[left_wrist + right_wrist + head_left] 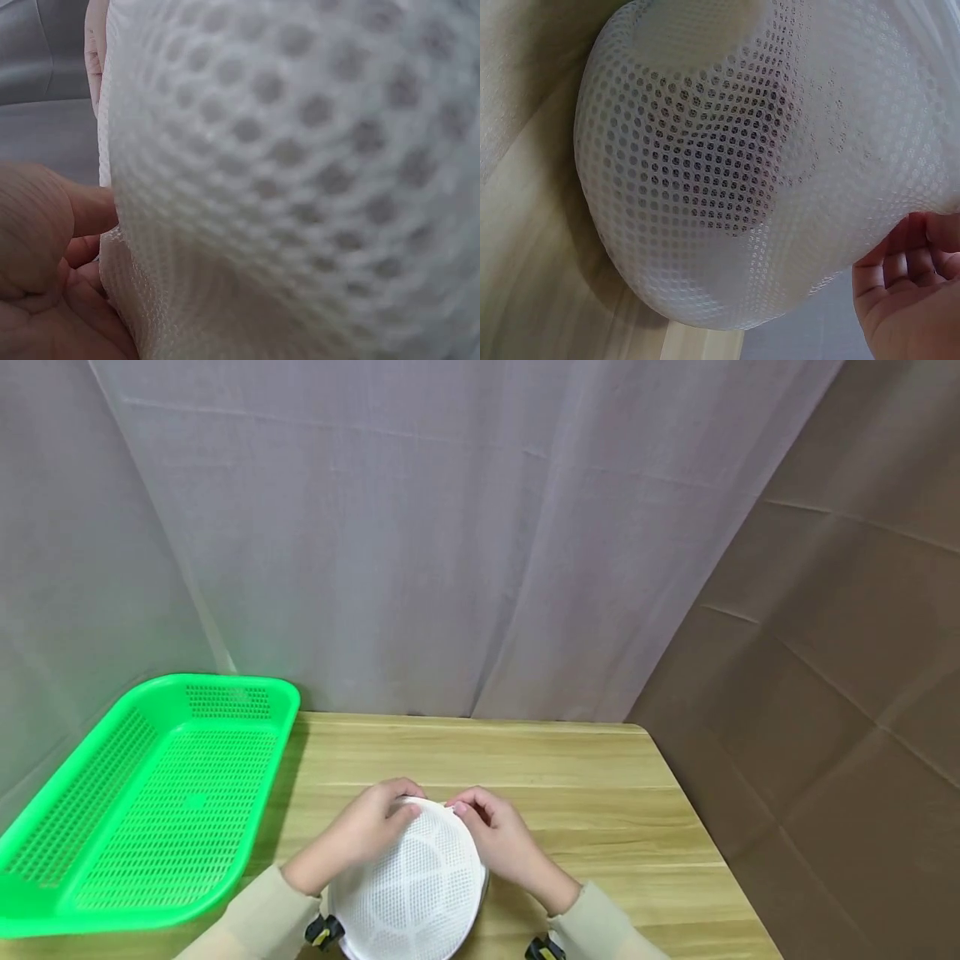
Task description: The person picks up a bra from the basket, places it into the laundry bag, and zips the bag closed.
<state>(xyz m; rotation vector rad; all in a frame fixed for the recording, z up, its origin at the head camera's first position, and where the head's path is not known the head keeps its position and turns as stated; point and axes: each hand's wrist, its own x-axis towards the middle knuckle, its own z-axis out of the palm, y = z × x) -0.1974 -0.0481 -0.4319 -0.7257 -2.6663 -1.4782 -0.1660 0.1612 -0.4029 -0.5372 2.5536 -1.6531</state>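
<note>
Mesh bag [416,897] is bulging between my sleeves [262,914]. My left hand [372,827] and right hand [501,839] are pinching its far rim.

Basket [217,810] on table [517,760], mesh bag [412,889] right of basket; curtain [405,552] behind both

1. White, round mesh item [411,893] lay low in view, over a wood-grained tabletop [577,793].
2. Bare left hand [371,828] gripped its upper-left rim, thumb on top.
3. Bare right hand [501,842] pinched the rim's upper right, just beside the left.
4. Green, rectangular plastic basket [180,827] with perforated walls stood at left, well apart from both hands.
5. Grey cloth [390,543] hung behind; brown cloth [840,652], right.
</note>
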